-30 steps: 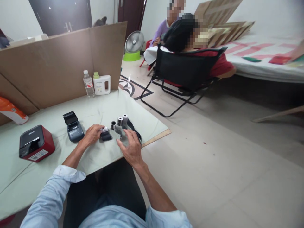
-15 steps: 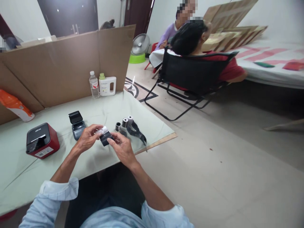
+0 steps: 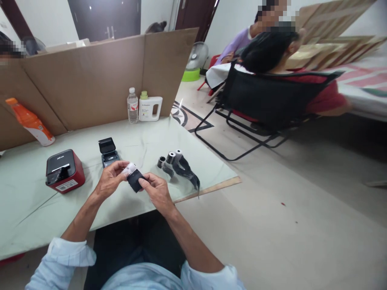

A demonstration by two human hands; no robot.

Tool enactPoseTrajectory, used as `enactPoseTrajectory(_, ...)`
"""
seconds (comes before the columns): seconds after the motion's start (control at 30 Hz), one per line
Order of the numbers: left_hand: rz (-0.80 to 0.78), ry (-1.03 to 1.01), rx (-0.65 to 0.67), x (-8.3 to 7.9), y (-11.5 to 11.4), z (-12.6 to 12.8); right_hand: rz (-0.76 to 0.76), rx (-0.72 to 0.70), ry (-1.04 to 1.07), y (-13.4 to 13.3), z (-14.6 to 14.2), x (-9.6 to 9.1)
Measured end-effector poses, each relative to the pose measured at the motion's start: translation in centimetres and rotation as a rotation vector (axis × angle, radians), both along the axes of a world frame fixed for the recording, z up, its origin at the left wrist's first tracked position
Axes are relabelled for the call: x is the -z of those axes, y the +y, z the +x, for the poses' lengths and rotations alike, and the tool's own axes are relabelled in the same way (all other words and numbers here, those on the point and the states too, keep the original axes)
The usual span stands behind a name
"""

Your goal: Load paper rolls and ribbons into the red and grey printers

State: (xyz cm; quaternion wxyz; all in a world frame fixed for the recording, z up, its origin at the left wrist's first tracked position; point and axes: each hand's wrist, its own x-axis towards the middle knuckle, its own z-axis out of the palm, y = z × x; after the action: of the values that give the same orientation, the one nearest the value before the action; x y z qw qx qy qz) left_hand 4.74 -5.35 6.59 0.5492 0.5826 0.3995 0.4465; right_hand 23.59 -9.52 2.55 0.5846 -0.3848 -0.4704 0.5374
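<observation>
Fingers of the left hand and the right hand pinch one small roll between them. The left fingers press on its white end. The right thumb and fingers press on its black wrap. Both hands are closed tight on it. The roll is up in the air, just over the near part of the pale green table.

Just behind the left hand is a little black printer with its lid up. Further left sits a red printer. Just past the right hand are three more rolls, with loose black strips beside them.

At the far edge of the table, a water bottle and a white jug stand side by side against a cardboard wall. An orange bottle leans at the far left. Another person sits in a black folding chair, well apart.
</observation>
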Motion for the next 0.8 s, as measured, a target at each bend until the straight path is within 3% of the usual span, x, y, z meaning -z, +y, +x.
enactPoseTrajectory(0.27, -0.061, -0.123, 0.079, 0.6, -1.5, -1.7, 0.331, 0.063, -0.328, -1.6, 0.0, -1.2)
enactPoseTrajectory(0.37, -0.042, -0.118, 0.078, 0.4, -2.0, -2.1, 0.387, 0.053, -0.371, -1.7, -0.2, -1.1)
enactPoseTrajectory(0.57, -0.036, -0.063, 0.055, 0.5, -2.4, -2.5, 0.337, 0.048, -0.379, -1.6, -0.5, -1.1)
enactPoseTrajectory(0.8, 0.030, 0.064, -0.097, 1.2, -2.2, -2.6, 0.064, 0.012, -0.225, -1.2, -1.3, 0.6)
